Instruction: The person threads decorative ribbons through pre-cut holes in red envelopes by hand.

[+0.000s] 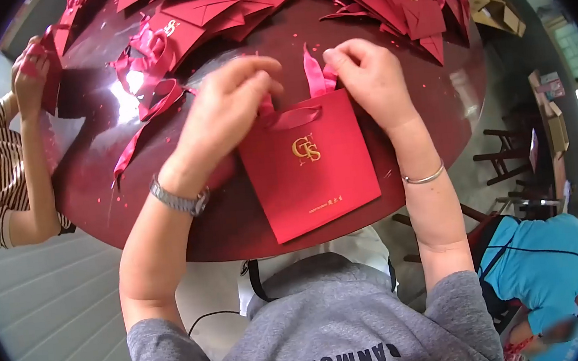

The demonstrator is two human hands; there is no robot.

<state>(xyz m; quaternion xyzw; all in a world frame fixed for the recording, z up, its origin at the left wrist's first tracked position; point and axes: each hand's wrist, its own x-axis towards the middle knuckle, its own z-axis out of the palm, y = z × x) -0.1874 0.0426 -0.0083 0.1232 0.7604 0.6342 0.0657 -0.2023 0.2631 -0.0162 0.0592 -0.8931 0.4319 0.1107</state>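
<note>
Glossy and dark red, the round table [92,180] carried piles of flat red bags [420,19] along its far side and a tangle of loose ribbon [157,50] to the left, while stools [501,157] stood off to the right, where a co-worker in blue [536,253] bent low. Near the close edge, a red paper bag [314,185] lay between the forearms, gold letters up; the right hand [368,77] pinched its pink ribbon [320,78], and the left hand [234,94], fingers half curled, was at the other top corner, its grip impossible to tell

Place: workroom | round table [230,225] | piled red paper bags [419,15] | striped-shirt co-worker [2,165]
</note>
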